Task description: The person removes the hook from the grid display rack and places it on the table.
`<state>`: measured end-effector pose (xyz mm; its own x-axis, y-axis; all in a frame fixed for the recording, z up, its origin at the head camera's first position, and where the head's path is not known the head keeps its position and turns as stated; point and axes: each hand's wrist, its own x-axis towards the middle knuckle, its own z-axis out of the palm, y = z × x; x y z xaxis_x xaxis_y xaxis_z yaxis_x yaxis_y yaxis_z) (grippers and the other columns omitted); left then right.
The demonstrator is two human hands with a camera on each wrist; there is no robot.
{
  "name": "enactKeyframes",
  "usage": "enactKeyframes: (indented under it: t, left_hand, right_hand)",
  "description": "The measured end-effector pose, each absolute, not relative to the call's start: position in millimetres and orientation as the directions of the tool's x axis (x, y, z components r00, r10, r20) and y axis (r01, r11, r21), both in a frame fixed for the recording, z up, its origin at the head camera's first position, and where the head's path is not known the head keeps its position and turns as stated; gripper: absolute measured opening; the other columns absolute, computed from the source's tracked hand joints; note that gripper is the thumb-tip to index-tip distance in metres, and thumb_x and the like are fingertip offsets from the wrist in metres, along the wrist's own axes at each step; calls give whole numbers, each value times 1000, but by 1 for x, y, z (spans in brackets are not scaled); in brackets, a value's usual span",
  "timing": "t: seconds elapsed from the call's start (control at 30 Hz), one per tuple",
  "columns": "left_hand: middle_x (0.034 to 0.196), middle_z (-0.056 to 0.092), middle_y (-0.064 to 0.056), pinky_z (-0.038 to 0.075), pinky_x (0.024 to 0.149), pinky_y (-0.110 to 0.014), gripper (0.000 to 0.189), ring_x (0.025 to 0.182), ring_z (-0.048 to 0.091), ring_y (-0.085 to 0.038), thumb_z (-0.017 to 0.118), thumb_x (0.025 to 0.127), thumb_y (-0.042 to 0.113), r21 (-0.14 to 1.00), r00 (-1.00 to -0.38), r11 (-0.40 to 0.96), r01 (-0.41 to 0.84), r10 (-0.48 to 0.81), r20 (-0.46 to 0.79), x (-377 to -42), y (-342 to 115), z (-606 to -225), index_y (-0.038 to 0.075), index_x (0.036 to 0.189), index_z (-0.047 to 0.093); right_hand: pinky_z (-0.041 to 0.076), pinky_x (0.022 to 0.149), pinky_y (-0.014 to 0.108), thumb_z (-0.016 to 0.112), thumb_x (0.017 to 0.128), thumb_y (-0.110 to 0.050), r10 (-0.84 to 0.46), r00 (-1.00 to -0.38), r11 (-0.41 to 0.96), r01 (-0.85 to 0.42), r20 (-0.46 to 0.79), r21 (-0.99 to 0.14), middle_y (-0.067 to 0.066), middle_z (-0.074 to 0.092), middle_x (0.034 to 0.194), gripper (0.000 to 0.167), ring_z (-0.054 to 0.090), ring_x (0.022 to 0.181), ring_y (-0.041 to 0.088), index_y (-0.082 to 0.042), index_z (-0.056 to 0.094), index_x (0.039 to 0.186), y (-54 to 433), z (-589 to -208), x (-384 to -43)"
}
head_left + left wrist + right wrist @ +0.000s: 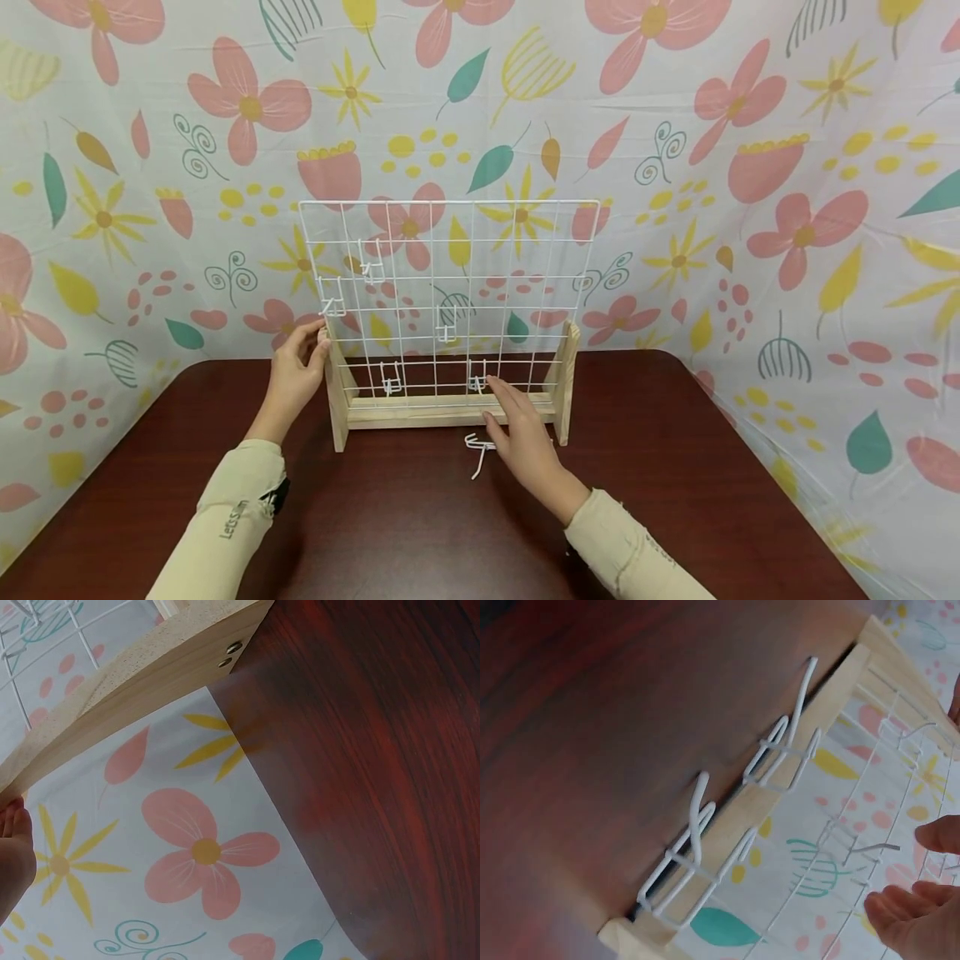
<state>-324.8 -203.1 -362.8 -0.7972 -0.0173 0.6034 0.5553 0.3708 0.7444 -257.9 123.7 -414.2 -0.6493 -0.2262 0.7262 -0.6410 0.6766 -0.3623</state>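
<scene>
A white wire grid panel stands upright in a wooden stand. My left hand holds the top of the stand's left upright between thumb and fingers; in the left wrist view its fingertips meet the wood's edge. My right hand is in front of the grid's lower right, thumb and fingers apart. Its fingertips overlap a white wire hook on the grid in the head view. Below it a loose white hook lies on the table, with another loose hook beside it, mostly hidden by the hand in the head view.
Several more white hooks hang on the grid: an upper hook, a left hook, a middle hook and a lower hook. The dark red table ends at a flower-patterned cloth behind and at the sides.
</scene>
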Motion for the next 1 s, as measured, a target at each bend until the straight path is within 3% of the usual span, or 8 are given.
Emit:
enactKeyframes:
  t: [0.23,0.4,0.7,1.0]
  left_hand:
    - [116,57,-32,42,78,-4,34,96,51,7,52,96,-5,742,-794,372,558,-21,608,-326,-205,-364,-11,129,50]
    - [115,57,-31,41,79,-4,34,96,51,7,52,96,-5,735,-787,374,566,-20,617,-326,-204,-364,-12,129,50]
    - [114,56,-35,42,77,-4,35,95,51,5,51,95,-8,744,-797,378,550,-28,603,-314,-198,-353,-14,129,49]
    - [115,57,-32,41,77,-4,34,94,50,10,51,96,-4,727,-783,387,567,-20,621,-326,-203,-365,-11,130,50]
  right_hand:
    - [42,101,48,68,87,-1,-119,-778,657,-528,617,-539,24,53,134,51,50,124,37,5,51,135,111,-415,-261]
    - [41,101,49,67,87,2,-61,-824,638,-466,564,-613,27,52,133,49,49,124,39,8,51,133,103,-417,-264]
    - [41,100,51,60,89,6,-7,-824,602,-456,567,-656,30,52,131,42,49,123,41,11,52,130,94,-417,-273]
    - [43,98,50,57,91,8,11,-773,636,-484,635,-601,33,54,126,32,53,117,44,13,57,123,87,-421,-283]
